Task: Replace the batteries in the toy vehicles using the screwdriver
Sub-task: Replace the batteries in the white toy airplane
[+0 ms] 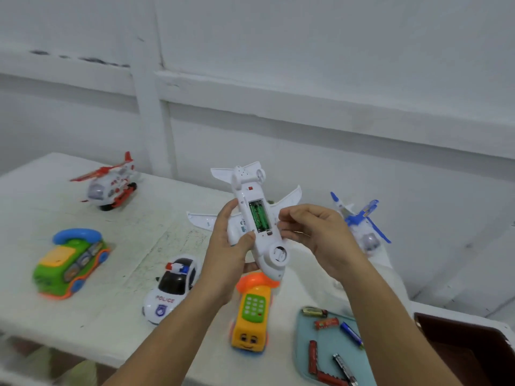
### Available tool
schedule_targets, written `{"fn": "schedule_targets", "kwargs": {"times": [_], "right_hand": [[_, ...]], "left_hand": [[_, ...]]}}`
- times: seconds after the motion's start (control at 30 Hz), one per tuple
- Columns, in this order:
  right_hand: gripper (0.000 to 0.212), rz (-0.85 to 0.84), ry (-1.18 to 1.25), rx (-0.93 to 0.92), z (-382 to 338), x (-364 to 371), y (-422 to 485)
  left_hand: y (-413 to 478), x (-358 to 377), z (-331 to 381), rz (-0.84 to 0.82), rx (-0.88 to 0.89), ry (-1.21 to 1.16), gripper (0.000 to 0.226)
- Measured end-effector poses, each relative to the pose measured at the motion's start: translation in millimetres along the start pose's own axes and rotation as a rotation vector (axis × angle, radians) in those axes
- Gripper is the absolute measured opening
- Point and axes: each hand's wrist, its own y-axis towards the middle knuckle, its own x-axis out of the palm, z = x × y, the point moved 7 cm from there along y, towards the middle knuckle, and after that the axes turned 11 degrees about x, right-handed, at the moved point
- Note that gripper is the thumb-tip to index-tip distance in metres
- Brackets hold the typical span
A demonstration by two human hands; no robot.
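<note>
Above table, L grip round plane

The toy airplane gripped in the left hand is smooth, glossy white plastic. Left of that hand the table looks matt, scuffed white. Below the right hand the teal mat looks soft, matt.

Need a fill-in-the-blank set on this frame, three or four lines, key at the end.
1. The left hand grips the white toy airplane, whose battery compartment is ____.
2. The batteries inside are ____.
3. The toy car reads ____ on its hood.
4. The loose batteries lie on a mat to the person's ____.

Answers: open; green; POLICE; right
</note>
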Motion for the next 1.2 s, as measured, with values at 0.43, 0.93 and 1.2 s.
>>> {"fn": "schedule_targets", "kwargs": {"times": [0.43,0.93,1.2], "right_hand": [[0.013,-0.054,-0.851,0.321,93.4,99.3,124.4],[0.013,0.089,-0.614,0.481,95.1,75.3,147.4],[0.017,0.06,-0.026,0.053,-11.9,60.7,95.1]], "left_hand": [[24.2,-133.9,35.6,0.315,0.048,0.086,0.062],[42.7,-130.9,19.3,0.223,0.002,0.084,0.064],[49.3,-92.3,9.2,0.129,0.011,0.081,0.064]]}}
